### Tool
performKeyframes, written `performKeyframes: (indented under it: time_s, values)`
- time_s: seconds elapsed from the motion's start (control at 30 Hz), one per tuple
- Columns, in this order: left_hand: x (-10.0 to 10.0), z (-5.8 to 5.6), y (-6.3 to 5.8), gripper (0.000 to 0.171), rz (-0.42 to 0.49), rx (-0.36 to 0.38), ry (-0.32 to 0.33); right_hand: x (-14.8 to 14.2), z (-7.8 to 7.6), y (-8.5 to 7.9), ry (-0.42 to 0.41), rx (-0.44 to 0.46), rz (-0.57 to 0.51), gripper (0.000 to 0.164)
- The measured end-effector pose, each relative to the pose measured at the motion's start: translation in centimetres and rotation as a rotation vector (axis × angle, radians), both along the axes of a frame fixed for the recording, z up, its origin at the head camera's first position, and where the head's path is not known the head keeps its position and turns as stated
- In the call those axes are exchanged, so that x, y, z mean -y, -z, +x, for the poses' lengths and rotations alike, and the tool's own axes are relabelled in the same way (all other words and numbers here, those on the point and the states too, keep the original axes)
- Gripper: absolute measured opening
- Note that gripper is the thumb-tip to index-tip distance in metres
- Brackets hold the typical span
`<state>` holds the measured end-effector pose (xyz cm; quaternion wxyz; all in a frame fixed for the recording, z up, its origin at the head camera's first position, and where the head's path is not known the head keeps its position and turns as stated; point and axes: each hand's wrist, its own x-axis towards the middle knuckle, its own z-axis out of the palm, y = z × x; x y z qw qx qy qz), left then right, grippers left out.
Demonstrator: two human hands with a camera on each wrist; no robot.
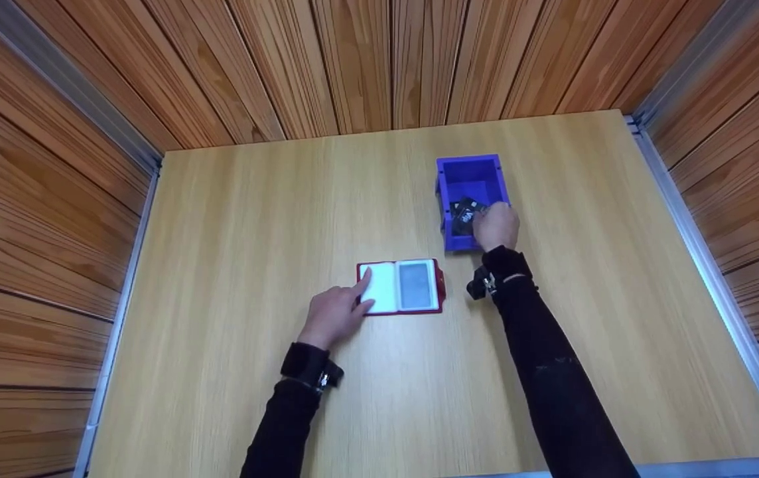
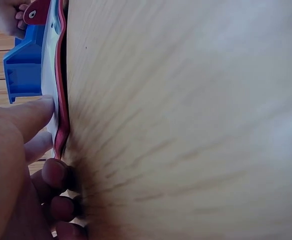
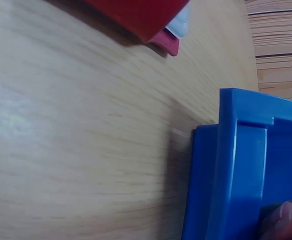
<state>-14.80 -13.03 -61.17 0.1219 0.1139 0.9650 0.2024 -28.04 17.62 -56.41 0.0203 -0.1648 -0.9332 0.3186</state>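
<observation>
A red card holder [image 1: 442, 285] lies spread on the table in the head view, with white pages and a grey window in the right one. My left hand [image 1: 336, 315] rests at its left side, index finger straight on the left page and thumb near the lower edge. In the left wrist view the other fingers curl beside the red cover [image 2: 61, 90]. My right hand [image 1: 497, 226] reaches over the near right rim of a purple-blue bin [image 1: 469, 166]. Its fingers, partly hidden, pinch a black card [image 1: 467, 211] with pale markings inside the bin.
The wooden table [image 1: 240, 265] is bounded by plank walls [image 1: 353, 66] at the back and sides, with metal rails [image 1: 704, 239] along its edges. The bin stands behind and right of the card holder; its blue wall [image 3: 226, 165] looms close in the right wrist view.
</observation>
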Motion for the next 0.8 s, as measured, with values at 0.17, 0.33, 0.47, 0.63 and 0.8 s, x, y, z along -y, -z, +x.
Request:
performKeyframes:
  time_s: [0.17, 0.33, 0.47, 0.63, 0.8]
  values:
    - [0.0, 0.0, 0.0, 0.061, -0.002, 0.009, -0.005, 0.0, 0.2, -0.2, -0.039, -0.102, -0.031, 0.022]
    - [0.1, 0.0, 0.1, 0.06, -0.008, -0.016, -0.008, 0.5, 0.8, -0.9, -0.099, -0.212, -0.075, 0.024]
    - [0.1, 0.0, 0.0, 0.06, 0.001, -0.003, -0.007, 1.1, 1.8, -1.4, -0.16, -0.274, -0.11, 0.023]
    - [0.1, 0.0, 0.0, 0.061, 0.016, 0.014, -0.015, 2.0, 3.1, -1.8, -0.254, -0.331, -0.127, 0.02]
    - [0.0, 0.0, 0.1, 0.06, 0.018, 0.01, -0.015, 3.1, 4.3, -1.9, -0.353, -0.312, -0.136, 0.015]
